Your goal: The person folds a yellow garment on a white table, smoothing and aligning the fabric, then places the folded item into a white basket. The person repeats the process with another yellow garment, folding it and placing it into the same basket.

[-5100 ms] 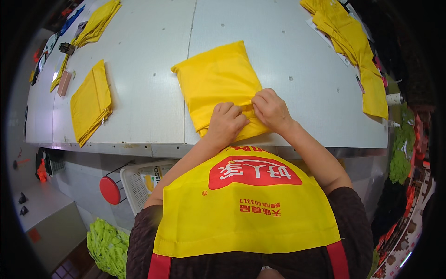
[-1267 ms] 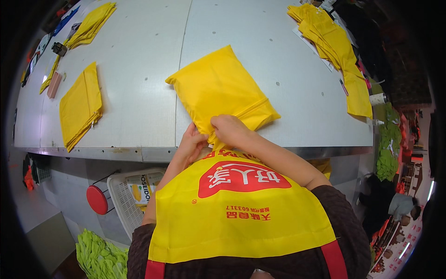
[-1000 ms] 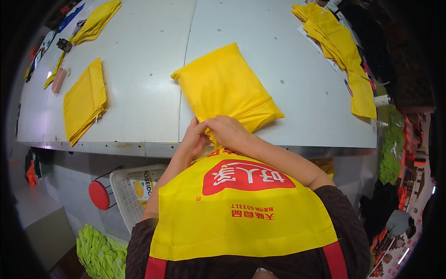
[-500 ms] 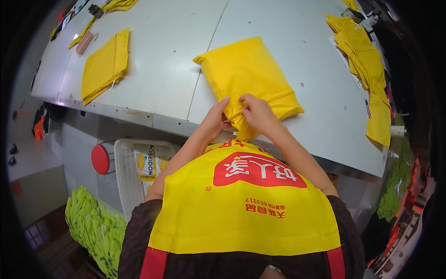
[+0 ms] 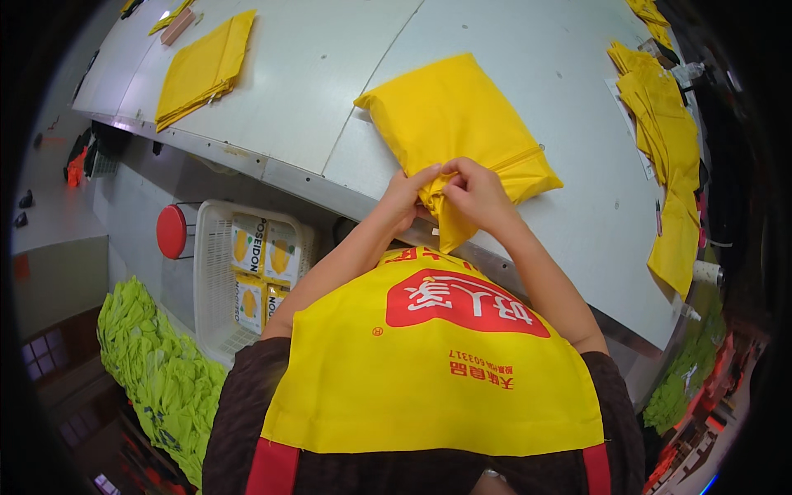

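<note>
- The left hand [image 5: 406, 196] and right hand [image 5: 477, 191] both pinch the near end of a stuffed yellow cloth bag [image 5: 454, 124].
- The bag lies on the grey table [image 5: 313, 74].
- All fingers are clamped on the cloth.

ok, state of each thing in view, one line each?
yellow fabric bundle: folded, lying on the table, near corner gathered up
left hand: pinching the bundle's near corner
right hand: gripping the same corner
folded yellow stack: flat, untouched, far left on the table
yellow pieces: loosely piled along the table's right edge
white basket: under the table, holding boxes
table: bearing all the fabric
</note>
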`<move>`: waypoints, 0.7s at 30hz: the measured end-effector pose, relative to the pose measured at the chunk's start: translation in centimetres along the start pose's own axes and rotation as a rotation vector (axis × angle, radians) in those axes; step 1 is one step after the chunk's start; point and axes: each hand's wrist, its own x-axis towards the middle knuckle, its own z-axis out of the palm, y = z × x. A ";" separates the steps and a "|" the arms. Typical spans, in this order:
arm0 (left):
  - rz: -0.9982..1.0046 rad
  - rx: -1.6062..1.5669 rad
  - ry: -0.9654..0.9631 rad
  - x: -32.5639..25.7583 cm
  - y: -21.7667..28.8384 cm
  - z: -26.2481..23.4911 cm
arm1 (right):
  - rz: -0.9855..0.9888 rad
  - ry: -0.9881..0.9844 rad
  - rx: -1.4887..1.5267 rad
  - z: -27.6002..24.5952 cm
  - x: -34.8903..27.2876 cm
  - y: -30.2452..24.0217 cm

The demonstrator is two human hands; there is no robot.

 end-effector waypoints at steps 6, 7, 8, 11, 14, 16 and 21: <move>0.228 -0.056 -0.189 -2.1 -1.9 -0.3 | 0.086 0.027 0.261 -1.5 -1.4 1.2; 0.280 0.004 -0.144 -2.0 -2.2 -0.1 | 0.079 0.036 0.260 -1.5 -1.4 0.8; 0.331 0.064 -0.099 -1.7 -2.6 0.1 | 0.071 0.046 0.260 -1.4 -1.6 0.5; 0.487 0.404 0.113 -0.5 -3.2 0.7 | -0.028 0.100 0.098 -1.1 -1.8 -1.0; 0.479 0.398 0.084 0.3 -3.4 0.0 | -0.063 0.117 -0.154 -1.0 -2.0 -2.2; 0.329 0.134 -0.096 -0.9 -2.3 0.1 | -0.085 0.130 -0.301 -0.7 -1.9 -2.3; 0.107 -0.232 -0.128 -0.9 -0.6 -0.6 | -0.426 -0.044 -0.573 3.8 -2.8 -2.6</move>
